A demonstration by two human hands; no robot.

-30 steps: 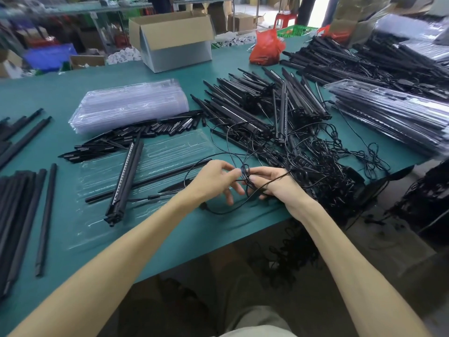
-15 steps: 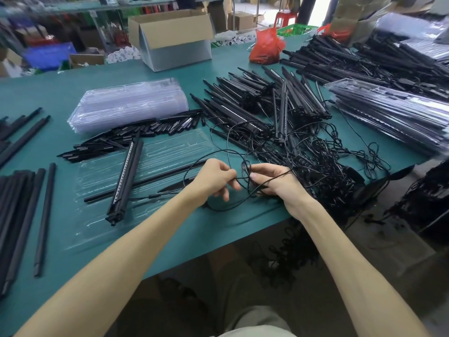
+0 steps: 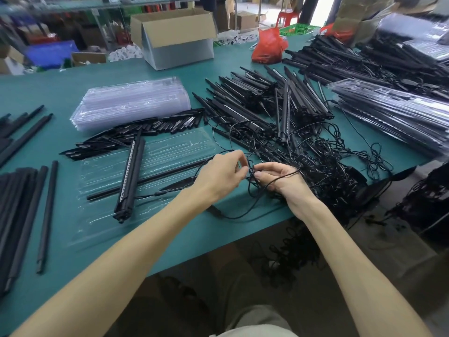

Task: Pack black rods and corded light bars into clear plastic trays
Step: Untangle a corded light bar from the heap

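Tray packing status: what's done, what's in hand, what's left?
Done: packed trays stacked at the right; the open tray already holds a light bar and a rod. In hand: left hand and right hand pinch a black cord, apparently coiling it. Left: tuck the cord in, then the light-bar pile, loose rods and empty tray stack.

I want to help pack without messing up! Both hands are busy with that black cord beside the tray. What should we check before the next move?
1. Left hand pinches the cord: ok.
2. Right hand holds the cord's gathered loops: ok.
3. Cord fully bundled: not ok, a long loop hangs loose near the front edge of the green table.
4. Cord free of the tangled cord pile: cannot tell.
5. Clear tray lying open on the table: ok.
6. Light bar seated along the tray's grooves: not ok, it lies crosswise.
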